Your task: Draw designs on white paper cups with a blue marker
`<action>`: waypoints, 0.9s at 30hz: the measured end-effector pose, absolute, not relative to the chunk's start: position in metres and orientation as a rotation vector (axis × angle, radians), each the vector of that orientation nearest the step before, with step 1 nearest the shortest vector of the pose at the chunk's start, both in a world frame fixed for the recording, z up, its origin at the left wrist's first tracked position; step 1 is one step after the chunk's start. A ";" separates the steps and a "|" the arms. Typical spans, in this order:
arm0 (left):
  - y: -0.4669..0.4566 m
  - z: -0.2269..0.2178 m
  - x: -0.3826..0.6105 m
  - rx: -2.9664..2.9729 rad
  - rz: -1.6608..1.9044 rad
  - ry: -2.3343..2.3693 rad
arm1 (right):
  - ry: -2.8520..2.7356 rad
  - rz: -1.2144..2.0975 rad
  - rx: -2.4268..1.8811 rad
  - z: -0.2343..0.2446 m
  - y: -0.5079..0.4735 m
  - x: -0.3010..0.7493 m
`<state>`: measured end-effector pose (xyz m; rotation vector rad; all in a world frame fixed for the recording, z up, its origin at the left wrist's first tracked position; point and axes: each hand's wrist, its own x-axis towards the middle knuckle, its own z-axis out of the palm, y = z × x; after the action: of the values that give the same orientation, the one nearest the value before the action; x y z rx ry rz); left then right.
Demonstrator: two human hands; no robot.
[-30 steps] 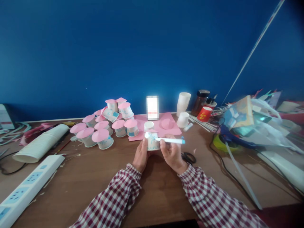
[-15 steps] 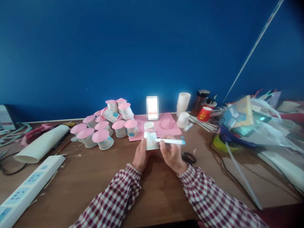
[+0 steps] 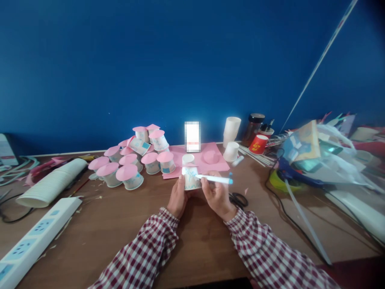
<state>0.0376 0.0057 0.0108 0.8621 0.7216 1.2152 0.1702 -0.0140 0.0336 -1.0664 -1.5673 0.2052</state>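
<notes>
My left hand [image 3: 178,196] is closed around the lower left side of a white paper cup [image 3: 191,179], which stands upside down with light blue lines drawn on its side. A white marker with a light blue end [image 3: 216,179] is pinched in my right hand [image 3: 217,196]. Its tip touches or nearly touches the cup's drawn side. Just behind the held cup stands another white cup [image 3: 188,159], partly hidden by it. Pink paper sheets [image 3: 177,154] lie behind, with a pink paper cone [image 3: 211,157] on them.
Several cups with pink cone tops [image 3: 129,176] crowd the left. A cup stack [image 3: 52,184] and a power strip [image 3: 39,237] lie further left. Scissors [image 3: 239,200] lie beside my right hand. White cups [image 3: 231,151], a red cup [image 3: 259,144] and a plastic bag [image 3: 333,148] are at right.
The marker has shifted very slightly along the cup's side, its tip still at the drawing. Both hands keep nearly the same place.
</notes>
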 end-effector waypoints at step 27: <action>0.005 0.013 0.040 0.861 1.217 0.715 | -1.590 0.157 -1.068 0.034 -0.013 0.171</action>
<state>0.0397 0.0049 0.0135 0.8614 0.7145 1.2165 0.1706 -0.0134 0.0343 -1.0676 -1.5898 0.1571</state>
